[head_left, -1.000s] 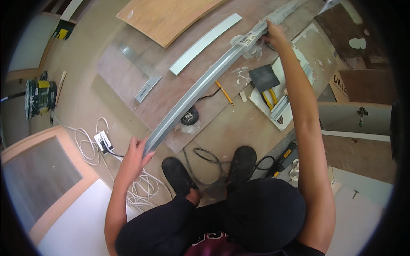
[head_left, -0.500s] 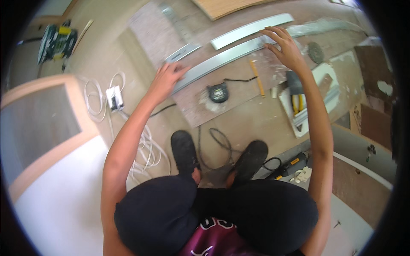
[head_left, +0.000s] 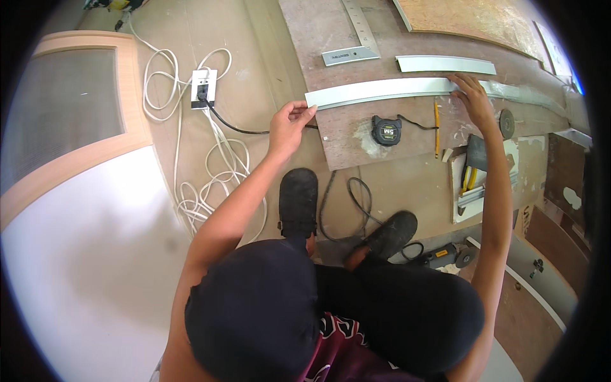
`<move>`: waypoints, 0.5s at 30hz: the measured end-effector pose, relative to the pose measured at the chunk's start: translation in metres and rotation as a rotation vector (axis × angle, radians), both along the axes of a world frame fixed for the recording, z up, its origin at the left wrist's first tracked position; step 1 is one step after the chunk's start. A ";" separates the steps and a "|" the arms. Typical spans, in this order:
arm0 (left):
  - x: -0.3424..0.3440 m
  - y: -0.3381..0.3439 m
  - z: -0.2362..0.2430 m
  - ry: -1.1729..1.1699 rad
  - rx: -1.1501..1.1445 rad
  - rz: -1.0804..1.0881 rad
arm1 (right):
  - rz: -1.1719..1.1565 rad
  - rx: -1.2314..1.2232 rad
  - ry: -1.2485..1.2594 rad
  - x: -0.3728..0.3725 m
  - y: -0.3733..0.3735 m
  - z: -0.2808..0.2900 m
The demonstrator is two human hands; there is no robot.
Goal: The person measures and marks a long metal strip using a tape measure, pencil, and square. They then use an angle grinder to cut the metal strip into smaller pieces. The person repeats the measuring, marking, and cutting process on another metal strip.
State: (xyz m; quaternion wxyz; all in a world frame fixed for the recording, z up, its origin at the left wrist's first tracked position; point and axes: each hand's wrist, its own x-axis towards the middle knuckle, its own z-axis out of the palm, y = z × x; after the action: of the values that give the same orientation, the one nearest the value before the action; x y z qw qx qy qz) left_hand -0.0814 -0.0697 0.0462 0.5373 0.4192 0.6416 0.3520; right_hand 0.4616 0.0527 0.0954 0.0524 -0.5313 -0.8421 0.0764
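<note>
A long, pale metal strip [head_left: 375,93] lies across the brown board [head_left: 407,143], its left end at the board's left edge. My left hand [head_left: 291,129] is closed at that end, thumb and fingertips against the corner. Farther right, my right hand [head_left: 473,105] straddles the strip, with fingers over its far edge and the thumb at the near one. A shorter pale strip [head_left: 445,64] lies just beyond it. Nearer to me on the board are a black tape measure [head_left: 386,130] and a yellow pencil [head_left: 437,129].
A metal square [head_left: 350,56] lies at the far side, near a wooden panel [head_left: 471,27]. Right of my feet sits an angle grinder [head_left: 442,256]. Yellow-handled pliers [head_left: 469,179] rest by my right forearm. White cable [head_left: 216,159] coils around a power socket [head_left: 203,89] on the left.
The view has swung left, so things appear shifted right. My left hand has gone from lying over the strip to pinching its left end. My right-hand fingers have closed in around it.
</note>
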 end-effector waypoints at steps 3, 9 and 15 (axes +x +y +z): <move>0.004 0.006 -0.013 0.091 0.044 0.035 | -0.028 -0.025 -0.002 -0.007 0.000 -0.004; -0.003 0.016 -0.029 0.078 0.048 0.034 | -0.142 -0.058 0.100 -0.049 -0.012 0.012; -0.021 0.003 -0.047 0.070 0.209 -0.003 | -0.231 -0.123 0.151 -0.087 -0.041 0.056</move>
State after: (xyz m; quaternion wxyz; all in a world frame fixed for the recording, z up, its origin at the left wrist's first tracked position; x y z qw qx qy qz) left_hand -0.1025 -0.0671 -0.0011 0.4684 0.4861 0.6192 0.4012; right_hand 0.3741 0.0113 0.1511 0.0912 -0.6197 -0.7627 0.1612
